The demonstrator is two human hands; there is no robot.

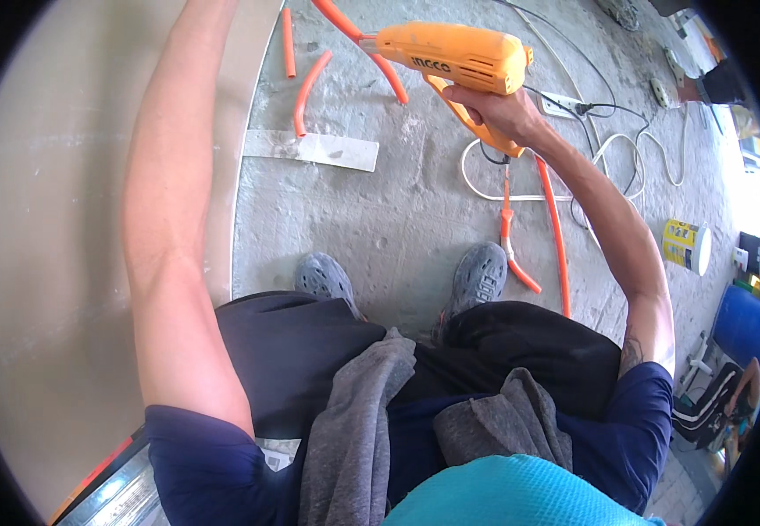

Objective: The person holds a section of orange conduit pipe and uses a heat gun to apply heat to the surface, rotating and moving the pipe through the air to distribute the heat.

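Note:
My right hand point(504, 116) is wrapped round the looped handle of a yellow-orange heat gun point(454, 57). Its nozzle points left, right by a bent orange-red plastic pipe point(339, 19) at the top edge; whether they touch I cannot tell. My left arm point(174, 175) reaches up along the left side, and the hand itself lies beyond the top edge. Below the nozzle are a short straight pipe piece point(289, 44) and a curved pipe piece point(309, 95). Near my right foot lie an orange-handled tool with a narrow blade point(507, 230) and a long orange pipe point(554, 237).
A large beige board point(55, 228) fills the left. On the concrete floor lie a pale flat strip point(336, 152), a white power strip point(562, 105) and tangled cables point(638, 167). At right are a yellow-and-white bucket point(698, 248), a blue barrel point(738, 323) and another person's arm point(717, 86).

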